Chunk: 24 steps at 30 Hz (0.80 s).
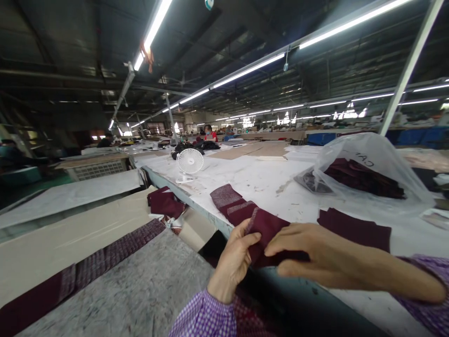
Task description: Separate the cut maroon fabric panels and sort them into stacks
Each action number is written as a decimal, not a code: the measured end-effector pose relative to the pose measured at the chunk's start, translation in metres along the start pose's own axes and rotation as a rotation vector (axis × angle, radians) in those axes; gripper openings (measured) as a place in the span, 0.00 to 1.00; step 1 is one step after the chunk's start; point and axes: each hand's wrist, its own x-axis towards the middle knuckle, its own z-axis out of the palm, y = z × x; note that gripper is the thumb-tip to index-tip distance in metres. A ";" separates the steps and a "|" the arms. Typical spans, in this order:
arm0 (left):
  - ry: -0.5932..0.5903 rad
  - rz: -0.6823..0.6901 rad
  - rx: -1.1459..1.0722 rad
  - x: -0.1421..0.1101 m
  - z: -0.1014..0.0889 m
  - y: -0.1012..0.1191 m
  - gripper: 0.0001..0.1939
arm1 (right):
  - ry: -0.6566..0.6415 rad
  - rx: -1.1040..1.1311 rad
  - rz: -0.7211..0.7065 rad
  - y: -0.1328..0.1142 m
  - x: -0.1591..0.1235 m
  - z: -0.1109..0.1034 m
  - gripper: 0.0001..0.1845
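My left hand (234,256) pinches the near edge of a maroon fabric piece (267,226) at the table's front edge, thumb on top. My right hand (308,252) grips the same piece from the right, fingers closed over it. More maroon pieces (232,201) trail away from it across the white table (259,180). A flat stack of maroon pieces (354,227) lies just beyond my right wrist. Both sleeves are purple check.
A clear plastic bag (368,164) holding dark maroon fabric sits at the right. A small white fan (190,162) stands on the table's left edge. Grey felt board (133,290) and cardboard (70,234) lie lower left, with folded maroon cloth (164,202). People work far behind.
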 end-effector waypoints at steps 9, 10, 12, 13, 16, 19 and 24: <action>-0.246 -0.125 0.358 -0.010 0.004 -0.013 0.19 | -0.032 0.268 0.447 0.050 -0.026 -0.003 0.20; -0.240 -0.146 0.391 -0.010 0.001 -0.012 0.19 | -0.046 0.357 0.476 0.054 -0.030 -0.001 0.20; -0.196 -0.173 0.462 -0.008 -0.007 -0.009 0.19 | -0.067 0.518 0.512 0.064 -0.039 0.000 0.21; -0.173 -0.167 0.506 -0.006 -0.009 -0.006 0.18 | -0.076 0.580 0.523 0.069 -0.044 0.001 0.22; -0.145 -0.043 0.691 0.000 -0.007 0.000 0.19 | -0.074 0.692 0.535 0.084 -0.054 0.005 0.24; -0.126 0.121 0.988 0.013 0.008 -0.005 0.20 | -0.053 0.745 0.527 0.098 -0.059 0.014 0.25; -0.148 0.243 1.361 0.043 0.034 -0.040 0.11 | -0.062 0.645 0.532 0.107 -0.063 0.028 0.21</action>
